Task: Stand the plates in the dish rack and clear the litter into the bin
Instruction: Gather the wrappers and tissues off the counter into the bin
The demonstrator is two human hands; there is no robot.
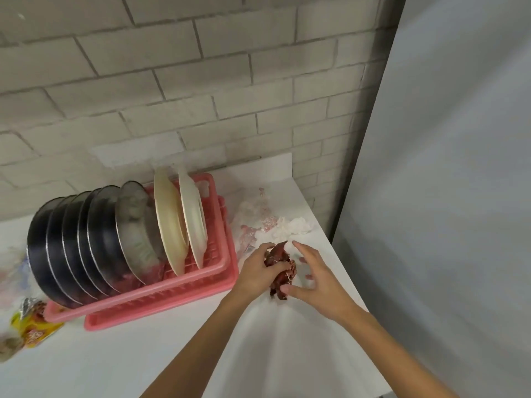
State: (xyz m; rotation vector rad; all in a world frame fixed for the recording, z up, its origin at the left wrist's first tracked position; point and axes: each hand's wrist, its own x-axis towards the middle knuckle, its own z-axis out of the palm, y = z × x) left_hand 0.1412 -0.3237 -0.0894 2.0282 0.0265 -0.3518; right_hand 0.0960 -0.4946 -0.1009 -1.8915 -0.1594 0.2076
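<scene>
1. near the left edge of the counter (143, 363) a yellow snack packet (34, 331) lies just beside the front left corner of the pink dish rack (161, 300). i'm busy over on the right, so i could forget it and leave litter behind.
2. the dark plates (71, 245) and cream plates (169, 222) stand on edge in the rack. if my forearm knocks the rack, i judge the leaning cream ones could tip over.
3. my left hand (255, 271) has its fingers curled round a crumpled dark red wrapper (280, 265), close over the counter near its right edge. it looks springy, so a slack grip could let it unfold and drop on the way to the bin, which i can't see from here.
4. my right hand (319, 285) is spread with straight fingers and holds nothing, its thumb at the wrapper's lower end. a careless sweep with it could push the loose scraps off the right edge.
5. as for looks, a clear film (250, 222) printed in red lies flat towards the back right corner, thin and flimsy.
6. the wrapper is deep red-brown with pale flecks, bunched into a long wad.
7. a crumpled white tissue (296, 226) sits just beside the film, light enough to drift away.
</scene>
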